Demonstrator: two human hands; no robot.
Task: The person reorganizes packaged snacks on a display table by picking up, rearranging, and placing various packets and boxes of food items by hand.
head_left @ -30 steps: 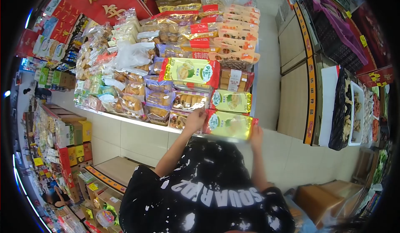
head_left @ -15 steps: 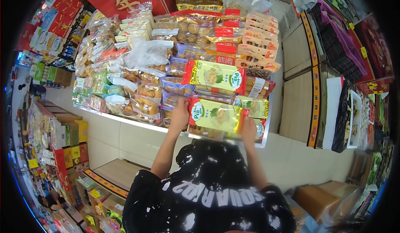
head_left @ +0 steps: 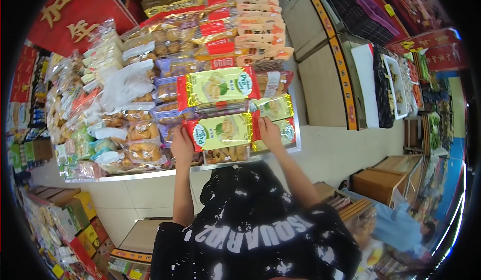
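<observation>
My left hand (head_left: 182, 144) grips the left red end of a yellow-green pastry packet (head_left: 221, 132), its fingers closed at the edge. At the packet's opposite end, my right hand (head_left: 269, 133) has its fingers closed on the red edge. The packet lies level over the front of the display, partly covering a clear pack of small pastries (head_left: 226, 154). Just behind it, a similar pastry packet (head_left: 218, 87) rests on top of a stack. Two more yellow-green packets lie right of the held one, the upper one (head_left: 273, 107) partly behind my right hand.
Bagged cookies and pastries fill the display table, which has a metal rim (head_left: 125, 176) at its front. Wooden shelving (head_left: 325, 89) with an orange strip stands to the right. A person in light blue (head_left: 396, 225) is at lower right. Boxed goods (head_left: 90, 235) sit at lower left.
The camera view has turned, so the display appears further left and a person shows at lower right. Both hands still hold the packet, which sits slightly closer beneath the stacked one.
</observation>
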